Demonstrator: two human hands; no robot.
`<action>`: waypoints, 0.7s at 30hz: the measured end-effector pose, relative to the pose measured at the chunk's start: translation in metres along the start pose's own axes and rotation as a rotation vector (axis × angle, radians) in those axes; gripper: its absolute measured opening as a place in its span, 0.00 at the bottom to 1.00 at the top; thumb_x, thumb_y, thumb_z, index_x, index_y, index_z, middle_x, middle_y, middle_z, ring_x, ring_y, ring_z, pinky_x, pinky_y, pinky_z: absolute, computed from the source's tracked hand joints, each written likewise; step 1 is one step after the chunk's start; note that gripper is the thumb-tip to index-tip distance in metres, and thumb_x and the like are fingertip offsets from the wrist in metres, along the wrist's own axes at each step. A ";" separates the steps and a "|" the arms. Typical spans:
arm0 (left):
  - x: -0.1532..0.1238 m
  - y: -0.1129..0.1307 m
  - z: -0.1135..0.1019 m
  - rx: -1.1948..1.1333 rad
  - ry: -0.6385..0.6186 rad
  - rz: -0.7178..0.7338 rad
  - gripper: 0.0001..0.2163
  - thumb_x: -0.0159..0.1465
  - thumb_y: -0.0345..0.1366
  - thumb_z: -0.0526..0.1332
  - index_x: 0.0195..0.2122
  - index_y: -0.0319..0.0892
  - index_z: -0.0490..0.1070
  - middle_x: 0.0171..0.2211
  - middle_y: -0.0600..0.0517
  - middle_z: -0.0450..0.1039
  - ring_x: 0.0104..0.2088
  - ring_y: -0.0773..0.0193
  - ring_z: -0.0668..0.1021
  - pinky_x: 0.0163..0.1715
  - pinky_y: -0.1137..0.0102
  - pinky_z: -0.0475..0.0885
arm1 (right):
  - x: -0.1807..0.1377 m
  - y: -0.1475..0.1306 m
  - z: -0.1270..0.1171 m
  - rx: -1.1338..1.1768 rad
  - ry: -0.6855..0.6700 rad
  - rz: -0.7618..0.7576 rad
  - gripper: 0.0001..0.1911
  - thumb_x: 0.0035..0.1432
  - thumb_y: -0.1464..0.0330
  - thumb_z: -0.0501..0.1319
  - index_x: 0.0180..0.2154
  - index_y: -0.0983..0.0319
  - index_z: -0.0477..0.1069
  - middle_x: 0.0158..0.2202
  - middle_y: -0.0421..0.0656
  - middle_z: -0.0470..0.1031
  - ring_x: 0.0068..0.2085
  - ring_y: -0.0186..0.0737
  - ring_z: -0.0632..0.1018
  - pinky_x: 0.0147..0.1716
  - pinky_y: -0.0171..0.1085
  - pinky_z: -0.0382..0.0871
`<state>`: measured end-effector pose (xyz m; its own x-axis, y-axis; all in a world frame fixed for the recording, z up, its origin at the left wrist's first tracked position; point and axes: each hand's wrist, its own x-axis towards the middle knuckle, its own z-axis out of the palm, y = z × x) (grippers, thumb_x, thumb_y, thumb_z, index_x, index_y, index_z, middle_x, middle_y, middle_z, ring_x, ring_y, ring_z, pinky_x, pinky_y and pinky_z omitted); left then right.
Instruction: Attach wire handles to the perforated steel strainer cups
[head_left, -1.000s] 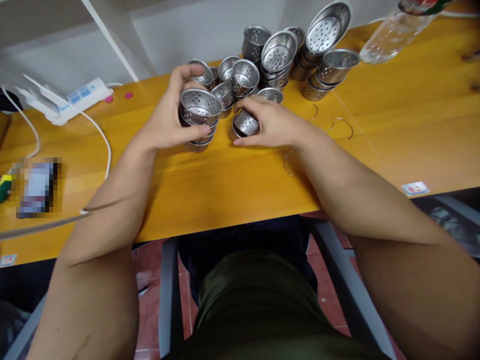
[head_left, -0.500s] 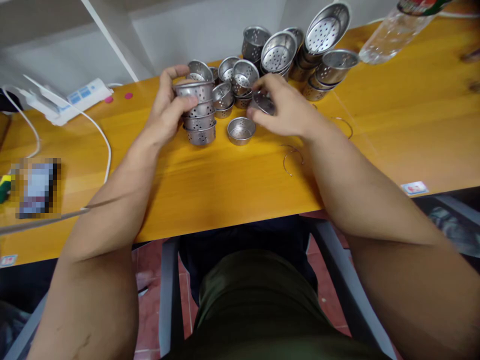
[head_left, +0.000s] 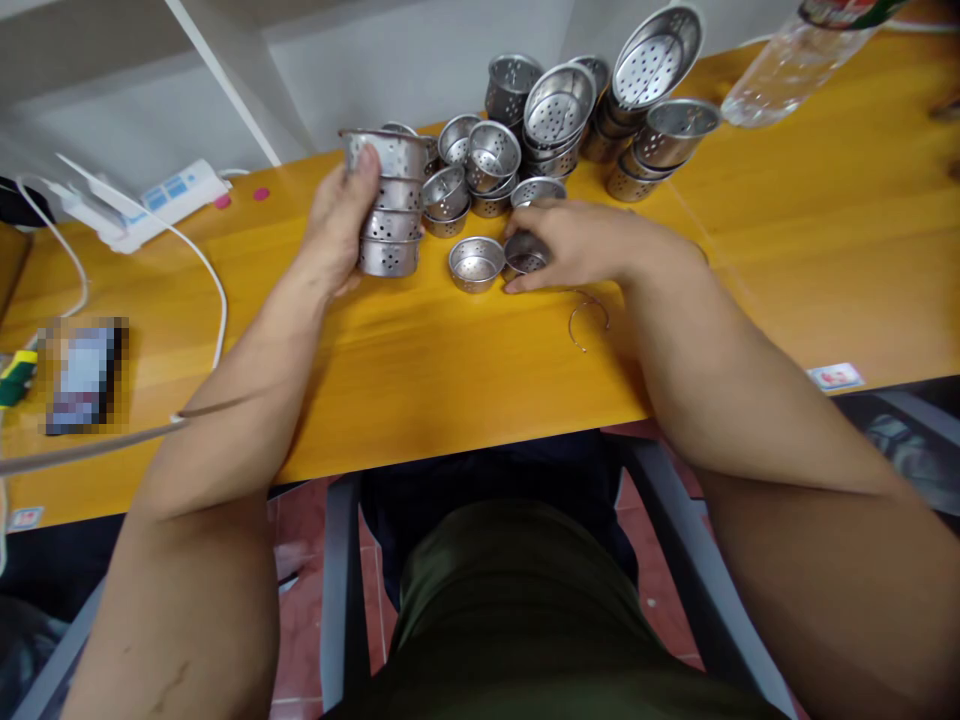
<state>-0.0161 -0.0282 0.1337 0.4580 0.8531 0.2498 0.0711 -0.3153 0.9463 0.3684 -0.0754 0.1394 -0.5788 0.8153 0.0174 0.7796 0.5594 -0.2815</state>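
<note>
My left hand (head_left: 341,215) is wrapped round a stack of perforated metal cups (head_left: 394,200), thumb on the front of the top cup. The stack stands nearly upright. My right hand (head_left: 574,240) grips a small perforated metal cup (head_left: 525,255) by its side, fingers and thumb closed on it. Just left of that cup, and close against it, a shallow metal cup (head_left: 477,265) sits on the wooden table (head_left: 450,380). Another cup (head_left: 538,190) shows behind my right fingers.
Several more perforated cups (head_left: 491,155) stand in stacks at the back. A clear plastic bottle (head_left: 780,75) is at the back right. Thin bent wire (head_left: 587,320) lies near my right wrist. On the left are a power strip (head_left: 172,200), white cables and a blurred phone (head_left: 86,378).
My left hand has brought its stack more upright and slightly left. My right hand has moved its cup down, beside the shallow cup on the table.
</note>
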 end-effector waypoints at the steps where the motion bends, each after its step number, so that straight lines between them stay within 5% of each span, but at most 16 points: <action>1: -0.001 -0.002 0.002 0.012 0.015 0.032 0.50 0.53 0.92 0.80 0.62 0.61 0.80 0.54 0.55 0.94 0.63 0.43 0.91 0.67 0.34 0.89 | 0.001 -0.006 0.002 -0.012 0.008 0.014 0.39 0.68 0.52 0.87 0.71 0.61 0.84 0.68 0.62 0.88 0.67 0.81 0.88 0.71 0.70 0.85; 4: -0.006 -0.004 0.007 0.181 0.019 0.093 0.54 0.46 0.80 0.92 0.65 0.58 0.79 0.67 0.48 0.92 0.69 0.35 0.90 0.70 0.33 0.90 | 0.001 -0.019 0.007 0.013 0.030 0.036 0.45 0.71 0.51 0.86 0.79 0.61 0.79 0.76 0.65 0.83 0.73 0.83 0.86 0.76 0.72 0.83; 8: -0.014 0.007 0.013 0.400 -0.025 0.141 0.50 0.54 0.73 0.92 0.70 0.56 0.78 0.70 0.44 0.90 0.71 0.32 0.91 0.72 0.32 0.89 | -0.004 -0.029 0.000 0.122 0.045 -0.055 0.58 0.70 0.37 0.82 0.85 0.61 0.75 0.85 0.64 0.77 0.81 0.84 0.79 0.85 0.72 0.74; 12: -0.020 0.029 0.029 0.515 -0.122 0.215 0.49 0.62 0.67 0.89 0.79 0.56 0.79 0.79 0.45 0.86 0.80 0.32 0.85 0.88 0.33 0.78 | -0.011 -0.046 -0.008 0.344 0.239 -0.143 0.62 0.75 0.21 0.66 0.93 0.47 0.67 0.91 0.51 0.72 0.86 0.73 0.74 0.89 0.68 0.71; 16: -0.030 0.042 0.052 0.650 -0.183 0.202 0.55 0.66 0.59 0.87 0.90 0.55 0.67 0.89 0.44 0.75 0.88 0.31 0.78 0.92 0.38 0.73 | -0.006 -0.070 0.005 0.412 0.307 -0.071 0.66 0.72 0.17 0.62 0.97 0.36 0.56 0.88 0.45 0.77 0.90 0.77 0.70 0.87 0.76 0.72; 19: -0.038 0.046 0.068 0.710 -0.139 0.138 0.60 0.63 0.52 0.89 0.91 0.50 0.60 0.85 0.39 0.77 0.84 0.30 0.83 0.84 0.40 0.80 | 0.000 -0.082 0.017 0.438 0.375 -0.069 0.55 0.77 0.20 0.59 0.90 0.38 0.68 0.82 0.49 0.82 0.84 0.80 0.76 0.85 0.77 0.73; 21: -0.040 0.052 0.075 0.767 -0.108 0.071 0.53 0.61 0.46 0.89 0.84 0.47 0.67 0.76 0.39 0.85 0.75 0.31 0.88 0.78 0.41 0.85 | 0.003 -0.086 0.022 0.472 0.419 -0.094 0.50 0.78 0.20 0.59 0.82 0.42 0.76 0.78 0.52 0.85 0.78 0.79 0.81 0.82 0.74 0.77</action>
<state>0.0354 -0.1099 0.1572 0.5655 0.7872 0.2460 0.6134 -0.6009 0.5125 0.2945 -0.1238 0.1428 -0.4223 0.8088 0.4092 0.4858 0.5831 -0.6512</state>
